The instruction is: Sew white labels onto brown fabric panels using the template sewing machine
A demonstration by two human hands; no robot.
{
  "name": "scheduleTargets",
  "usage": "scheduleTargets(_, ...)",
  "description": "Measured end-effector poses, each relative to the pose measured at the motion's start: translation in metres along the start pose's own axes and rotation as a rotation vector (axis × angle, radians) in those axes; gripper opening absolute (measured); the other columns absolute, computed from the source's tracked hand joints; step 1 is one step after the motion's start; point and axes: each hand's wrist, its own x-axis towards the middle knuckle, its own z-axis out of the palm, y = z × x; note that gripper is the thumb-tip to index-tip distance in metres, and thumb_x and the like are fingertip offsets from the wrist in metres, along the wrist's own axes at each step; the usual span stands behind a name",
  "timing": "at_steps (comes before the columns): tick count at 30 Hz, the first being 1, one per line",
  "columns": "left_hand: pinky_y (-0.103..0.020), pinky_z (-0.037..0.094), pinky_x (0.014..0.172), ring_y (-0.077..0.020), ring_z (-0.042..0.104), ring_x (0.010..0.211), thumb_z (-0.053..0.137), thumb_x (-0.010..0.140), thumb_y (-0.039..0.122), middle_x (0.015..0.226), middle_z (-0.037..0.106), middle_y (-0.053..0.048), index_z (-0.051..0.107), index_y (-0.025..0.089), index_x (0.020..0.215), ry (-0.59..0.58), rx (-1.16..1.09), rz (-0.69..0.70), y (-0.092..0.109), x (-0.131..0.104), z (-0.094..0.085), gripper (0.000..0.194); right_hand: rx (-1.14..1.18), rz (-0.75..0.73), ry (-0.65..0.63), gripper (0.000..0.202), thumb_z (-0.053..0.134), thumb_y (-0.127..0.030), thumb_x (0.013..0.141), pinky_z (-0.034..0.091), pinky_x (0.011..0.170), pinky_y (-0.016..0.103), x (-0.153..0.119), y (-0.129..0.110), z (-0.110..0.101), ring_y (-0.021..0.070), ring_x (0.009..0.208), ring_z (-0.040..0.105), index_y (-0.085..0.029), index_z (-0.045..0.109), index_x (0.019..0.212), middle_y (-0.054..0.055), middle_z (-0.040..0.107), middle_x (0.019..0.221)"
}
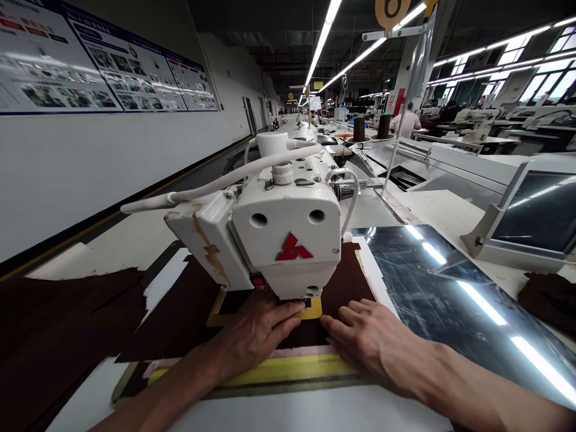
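Note:
A white sewing machine head (292, 222) with a red three-diamond mark stands straight in front of me. Beneath it lies dark brown fabric (346, 276), along with a yellow frame (216, 315) around the needle area. My left hand (258, 327) rests on the frame and fabric with its fingers stretched toward the needle, which is mostly hidden. To the right, my right hand (364, 336) lies on the brown fabric, its fingers extended and slightly bent. Near both wrists, a yellow strip (310, 367) and a pink edge run across the front of the work.
More brown fabric (67, 324) spreads out at left. A glossy dark plate (432, 288) covers the table on the right, beside a tilted screen (544, 210). Dark thread cones (359, 129) stand behind the machine. A person in light clothing (407, 123) sits farther back.

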Motion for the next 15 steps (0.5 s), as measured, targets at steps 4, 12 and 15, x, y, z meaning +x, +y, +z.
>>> scheduleTargets(4, -0.042, 0.057, 0.101, -0.0267, 0.068, 0.117, 0.053, 0.105, 0.032, 0.130, 0.071, -0.006, 0.067, 0.029, 0.134, -0.030, -0.007, -0.067, -0.003, 0.003, 0.003, 0.033, 0.043, 0.032, 0.048, 0.020, 0.050, -0.022, 0.105, 0.034, 0.069, 0.036, -0.011, -0.002, 0.003, 0.0199, 0.076, 0.052, -0.018, 0.061, 0.121, 0.002, 0.062, 0.089)
scheduleTargets(12, -0.036, 0.054, 0.106, -0.0211, 0.067, 0.118, 0.051, 0.106, 0.028, 0.129, 0.071, -0.005, 0.062, 0.028, 0.139, 0.025, -0.042, -0.085, -0.004, -0.008, 0.007, 0.035, 0.105, 0.008, 0.067, 0.019, 0.049, -0.023, 0.105, 0.032, 0.069, 0.036, -0.018, -0.004, 0.002, 0.0196, 0.074, 0.049, -0.019, 0.062, 0.118, 0.002, 0.061, 0.087)
scheduleTargets(15, -0.037, 0.055, 0.106, -0.0223, 0.065, 0.121, 0.051, 0.106, 0.027, 0.128, 0.070, -0.007, 0.064, 0.025, 0.136, 0.056, 0.016, -0.092, -0.007, -0.021, 0.001, 0.033, 0.112, -0.010, 0.065, 0.018, 0.050, -0.023, 0.104, 0.034, 0.070, 0.035, -0.019, -0.003, 0.001, 0.0198, 0.076, 0.050, -0.019, 0.062, 0.117, 0.002, 0.061, 0.088)
